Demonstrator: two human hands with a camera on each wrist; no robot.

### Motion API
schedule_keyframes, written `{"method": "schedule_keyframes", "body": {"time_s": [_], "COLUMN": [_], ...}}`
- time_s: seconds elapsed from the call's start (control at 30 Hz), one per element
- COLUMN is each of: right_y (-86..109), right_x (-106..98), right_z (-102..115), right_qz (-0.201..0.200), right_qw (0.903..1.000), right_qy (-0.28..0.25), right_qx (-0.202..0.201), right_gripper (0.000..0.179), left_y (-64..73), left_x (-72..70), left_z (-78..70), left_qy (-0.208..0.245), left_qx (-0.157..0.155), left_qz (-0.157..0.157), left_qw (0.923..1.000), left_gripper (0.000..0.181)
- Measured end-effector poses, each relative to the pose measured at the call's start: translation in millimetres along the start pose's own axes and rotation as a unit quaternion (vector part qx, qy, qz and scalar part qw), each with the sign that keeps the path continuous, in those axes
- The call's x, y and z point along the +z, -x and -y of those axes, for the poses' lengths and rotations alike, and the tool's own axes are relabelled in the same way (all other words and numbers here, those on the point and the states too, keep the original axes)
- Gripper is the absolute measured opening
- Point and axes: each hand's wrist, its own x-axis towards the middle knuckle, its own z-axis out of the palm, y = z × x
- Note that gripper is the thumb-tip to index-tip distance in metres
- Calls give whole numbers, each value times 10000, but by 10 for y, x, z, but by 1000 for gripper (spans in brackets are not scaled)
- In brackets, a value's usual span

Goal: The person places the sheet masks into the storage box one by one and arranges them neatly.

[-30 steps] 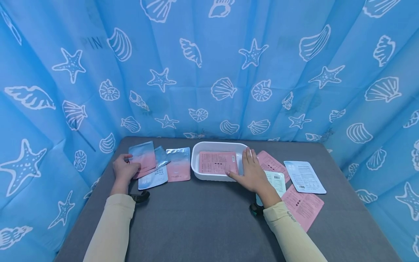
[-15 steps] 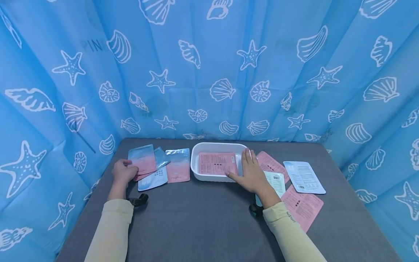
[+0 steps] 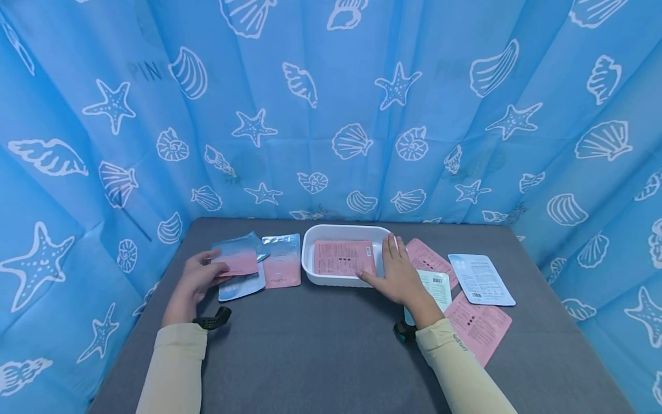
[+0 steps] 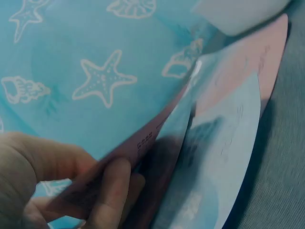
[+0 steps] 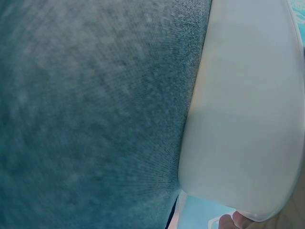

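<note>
My left hand (image 3: 198, 279) pinches a blue-and-pink sheet mask packet (image 3: 239, 260) by its left edge, thumb and fingers on either side. In the left wrist view this packet (image 4: 151, 131) is tilted up over the others. Under and behind it lie a pale blue packet (image 3: 242, 289) and a shiny blue one (image 3: 262, 248), partly covered. My right hand (image 3: 400, 277) rests with straight fingers on the right end of a white plastic tray (image 3: 336, 282). Inside the tray is a pink packet (image 3: 343, 257), printed side up. The right wrist view mostly shows the tray's outer wall (image 5: 243, 105).
Between the pile and the tray lies another blue-and-pink packet (image 3: 281, 261). Right of the tray are pink packets (image 3: 481, 328), a pale green one (image 3: 438, 287) partly under my right arm, and a light blue one (image 3: 482, 280). A blue shell-patterned curtain (image 3: 331, 184) hangs behind the grey table (image 3: 320, 356).
My left hand has shifted a little to the right, and the blue-and-pink packet it holds has moved right and tilted. My right hand and the tray have stayed put.
</note>
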Motion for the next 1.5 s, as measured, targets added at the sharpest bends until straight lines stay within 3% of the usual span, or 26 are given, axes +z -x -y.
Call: {"method": "schedule_keyframes", "body": {"time_s": [0.13, 0.4, 0.6, 0.97, 1.13, 1.33, 1.5], "right_y": [-7, -6, -8, -3, -1, -2, -15], "right_x": [9, 14, 24, 28, 13, -4, -3], "right_z": [-1, -14, -19, 1, 9, -11, -6], "right_qz": [22, 73, 40, 46, 81, 67, 52], "right_qw": [10000, 9999, 10000, 10000, 10000, 10000, 10000], "right_qy": [0, -68, -28, 19, -1, 18, -42], "right_qx": [21, 42, 12, 16, 23, 58, 7], "right_gripper": [116, 116, 115, 115, 116, 118, 117], "left_y": [37, 105, 174, 271, 307, 291, 292], "left_x": [32, 168, 286, 495, 655, 927, 1119], "left_z": [12, -4, -37, -161, -209, -264, -292], "left_qy": [282, 449, 483, 451, 685, 1082, 1180], "left_qx": [50, 64, 535, 1329, 1722, 2160, 2259], "left_qz": [330, 407, 256, 319, 411, 787, 898], "left_qw": [9990, 9981, 9971, 9896, 9818, 9672, 9628], "left_gripper": [75, 78, 80, 80, 80, 80, 81]}}
